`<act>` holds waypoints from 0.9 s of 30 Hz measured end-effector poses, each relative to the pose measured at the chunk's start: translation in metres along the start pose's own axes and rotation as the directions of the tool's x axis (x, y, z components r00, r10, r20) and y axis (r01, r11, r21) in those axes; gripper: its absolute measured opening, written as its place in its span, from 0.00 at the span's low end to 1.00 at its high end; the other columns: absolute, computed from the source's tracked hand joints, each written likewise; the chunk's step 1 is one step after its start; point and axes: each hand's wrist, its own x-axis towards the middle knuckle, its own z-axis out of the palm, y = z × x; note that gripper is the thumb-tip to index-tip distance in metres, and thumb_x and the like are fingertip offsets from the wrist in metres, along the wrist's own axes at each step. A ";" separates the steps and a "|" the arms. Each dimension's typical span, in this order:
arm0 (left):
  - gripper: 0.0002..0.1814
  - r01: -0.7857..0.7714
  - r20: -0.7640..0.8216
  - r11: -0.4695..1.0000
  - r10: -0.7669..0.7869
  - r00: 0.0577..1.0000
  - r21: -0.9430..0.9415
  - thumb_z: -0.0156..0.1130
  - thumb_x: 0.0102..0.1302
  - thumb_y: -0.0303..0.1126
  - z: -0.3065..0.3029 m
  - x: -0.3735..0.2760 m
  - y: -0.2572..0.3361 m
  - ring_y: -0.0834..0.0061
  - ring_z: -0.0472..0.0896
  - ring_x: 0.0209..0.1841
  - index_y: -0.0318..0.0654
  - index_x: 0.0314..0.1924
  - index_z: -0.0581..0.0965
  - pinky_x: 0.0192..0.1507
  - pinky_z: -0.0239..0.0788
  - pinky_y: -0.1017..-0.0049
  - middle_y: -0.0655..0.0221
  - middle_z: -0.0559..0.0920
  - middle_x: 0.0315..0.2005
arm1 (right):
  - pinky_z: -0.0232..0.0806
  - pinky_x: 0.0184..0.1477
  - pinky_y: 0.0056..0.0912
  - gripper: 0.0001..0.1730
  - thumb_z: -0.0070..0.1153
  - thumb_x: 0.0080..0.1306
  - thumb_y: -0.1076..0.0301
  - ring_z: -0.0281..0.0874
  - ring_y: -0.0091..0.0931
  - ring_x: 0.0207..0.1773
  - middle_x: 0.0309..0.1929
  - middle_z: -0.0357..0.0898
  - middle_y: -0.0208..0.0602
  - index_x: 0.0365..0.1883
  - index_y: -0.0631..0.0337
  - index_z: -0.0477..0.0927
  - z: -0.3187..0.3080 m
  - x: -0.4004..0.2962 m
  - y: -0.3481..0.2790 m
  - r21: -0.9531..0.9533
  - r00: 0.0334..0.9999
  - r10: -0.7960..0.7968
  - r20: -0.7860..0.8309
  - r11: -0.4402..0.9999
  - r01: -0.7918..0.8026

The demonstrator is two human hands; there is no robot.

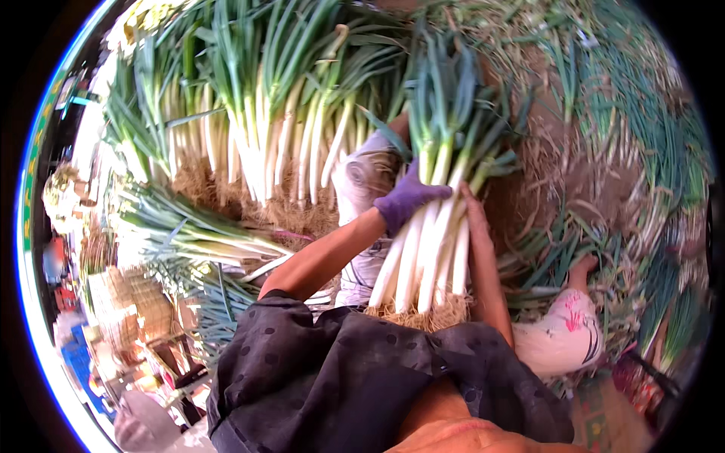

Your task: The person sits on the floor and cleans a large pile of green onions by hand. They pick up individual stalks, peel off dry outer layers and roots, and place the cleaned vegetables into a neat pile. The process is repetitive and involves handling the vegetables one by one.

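A bundle of long green onions (416, 263) stands tilted before me, white stalks below and dark green leaves above. Its tangled roots (447, 314) rest close to my lap. My left hand (410, 195), in a purple glove, grips the stalks from the left, its thumb across the front. Bare, my right hand (476, 212) lies along the right side of the same bundle, with some fingers hidden behind it. Between the bundle and the standing onions is a leg in pale trousers (362, 221).
Many green onions (272, 130) stand upright at the back left, roots down. Others (209, 232) lie sideways nearer me. More onions (645, 136) and loose leaf litter (532, 198) cover ground at right. A woven bundle (130, 306) and blue crate (85, 362) stand far left.
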 end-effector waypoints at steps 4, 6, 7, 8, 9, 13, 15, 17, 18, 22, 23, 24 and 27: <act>0.55 -0.335 0.105 0.930 0.321 0.941 0.153 0.74 0.46 0.33 0.024 -0.008 0.058 0.73 0.61 0.64 0.35 0.70 0.51 0.66 0.51 0.76 0.62 0.65 0.62 | 0.71 0.43 0.29 0.38 0.60 0.58 0.39 0.77 0.28 0.41 0.44 0.77 0.37 0.53 0.64 0.73 0.002 -0.032 -0.046 0.187 0.969 -0.245 0.025 0.954 0.236; 0.56 -0.437 0.146 0.887 0.417 0.897 0.151 0.74 0.46 0.35 0.022 -0.015 0.088 0.74 0.60 0.65 0.34 0.70 0.50 0.67 0.49 0.76 0.61 0.64 0.63 | 0.70 0.48 0.30 0.39 0.58 0.61 0.43 0.75 0.29 0.47 0.52 0.74 0.40 0.60 0.63 0.66 0.019 -0.047 -0.079 0.203 0.916 -0.400 0.025 0.899 0.387; 0.57 -0.473 0.148 0.868 0.453 0.879 0.152 0.75 0.46 0.36 0.021 -0.022 0.107 0.74 0.60 0.65 0.33 0.70 0.50 0.67 0.48 0.76 0.60 0.63 0.64 | 0.69 0.50 0.31 0.40 0.58 0.62 0.45 0.74 0.29 0.50 0.55 0.71 0.41 0.63 0.63 0.63 0.028 -0.052 -0.096 0.191 0.890 -0.453 0.038 0.878 0.439; 0.58 -0.435 0.117 0.871 0.419 0.901 0.230 0.75 0.45 0.36 0.014 -0.036 0.131 0.75 0.59 0.65 0.32 0.71 0.48 0.68 0.46 0.76 0.59 0.62 0.65 | 0.67 0.53 0.33 0.40 0.58 0.63 0.47 0.73 0.30 0.52 0.56 0.70 0.42 0.64 0.65 0.61 0.044 -0.061 -0.116 0.164 0.892 -0.450 0.054 0.885 0.436; 0.59 -0.487 0.095 0.856 0.478 0.873 0.171 0.76 0.45 0.34 0.001 -0.036 0.140 0.75 0.61 0.64 0.33 0.71 0.48 0.67 0.49 0.76 0.59 0.62 0.65 | 0.66 0.54 0.33 0.41 0.58 0.63 0.50 0.71 0.31 0.55 0.59 0.68 0.44 0.66 0.65 0.58 0.073 -0.077 -0.136 0.173 0.840 -0.537 0.082 0.837 0.518; 0.58 -0.618 0.083 0.753 0.617 0.783 0.227 0.76 0.47 0.32 -0.060 -0.058 0.216 0.74 0.69 0.59 0.36 0.71 0.47 0.59 0.64 0.77 0.62 0.67 0.62 | 0.62 0.60 0.35 0.43 0.62 0.60 0.59 0.67 0.33 0.59 0.61 0.65 0.46 0.67 0.66 0.55 0.170 -0.051 -0.195 0.229 0.572 -0.785 0.239 0.618 0.752; 0.54 -0.708 0.086 0.653 0.716 0.693 0.269 0.76 0.48 0.33 -0.123 -0.051 0.238 0.72 0.72 0.57 0.37 0.70 0.51 0.56 0.68 0.76 0.61 0.70 0.59 | 0.60 0.62 0.35 0.46 0.65 0.57 0.60 0.67 0.34 0.59 0.60 0.65 0.46 0.67 0.66 0.54 0.243 -0.053 -0.215 0.271 0.504 -0.802 0.321 0.587 0.763; 0.52 -0.547 -0.013 0.734 0.602 0.799 0.403 0.76 0.48 0.32 -0.191 -0.056 0.278 0.71 0.72 0.57 0.36 0.69 0.54 0.57 0.67 0.74 0.59 0.72 0.57 | 0.60 0.63 0.36 0.51 0.69 0.54 0.55 0.66 0.34 0.60 0.61 0.64 0.46 0.67 0.66 0.52 0.311 -0.021 -0.218 0.365 0.415 -0.817 0.400 0.558 0.745; 0.51 -0.438 -0.140 0.556 0.717 0.683 0.706 0.75 0.50 0.39 -0.245 -0.047 0.303 0.66 0.70 0.59 0.38 0.68 0.55 0.59 0.65 0.67 0.56 0.70 0.59 | 0.58 0.65 0.37 0.57 0.70 0.51 0.49 0.63 0.36 0.63 0.63 0.61 0.51 0.68 0.66 0.48 0.346 0.011 -0.213 0.259 0.448 -0.774 0.447 0.592 0.763; 0.53 0.671 -0.491 0.166 0.806 0.329 0.723 0.57 0.49 0.73 -0.385 0.001 0.246 0.34 0.44 0.69 0.63 0.71 0.53 0.63 0.37 0.35 0.45 0.48 0.70 | 0.56 0.67 0.46 0.52 0.51 0.60 0.35 0.63 0.43 0.66 0.67 0.56 0.58 0.68 0.69 0.54 0.392 0.015 -0.123 -0.232 0.540 -0.353 0.764 0.631 0.740; 0.50 0.738 -0.532 0.192 0.807 0.256 0.647 0.55 0.50 0.73 -0.418 0.016 0.204 0.38 0.40 0.71 0.67 0.71 0.52 0.64 0.35 0.36 0.46 0.46 0.70 | 0.60 0.65 0.48 0.49 0.54 0.60 0.37 0.64 0.43 0.65 0.65 0.60 0.59 0.67 0.65 0.57 0.362 0.017 -0.112 -0.164 0.468 -0.309 0.828 0.664 0.729; 0.50 0.743 -0.501 0.165 0.828 0.253 0.648 0.55 0.51 0.72 -0.421 0.038 0.192 0.38 0.40 0.71 0.68 0.71 0.51 0.65 0.33 0.37 0.46 0.46 0.70 | 0.70 0.56 0.39 0.37 0.57 0.64 0.52 0.74 0.37 0.56 0.59 0.69 0.55 0.64 0.67 0.62 0.321 0.024 -0.099 -0.143 0.553 -0.246 0.796 0.811 0.567; 0.49 0.706 -0.339 0.053 0.900 0.272 0.706 0.56 0.52 0.70 -0.433 0.078 0.191 0.40 0.40 0.72 0.67 0.71 0.51 0.67 0.28 0.39 0.47 0.47 0.70 | 0.71 0.41 0.22 0.17 0.52 0.66 0.71 0.80 0.24 0.41 0.44 0.81 0.40 0.53 0.64 0.72 0.189 0.032 -0.079 -0.037 0.768 -0.437 0.468 0.859 0.511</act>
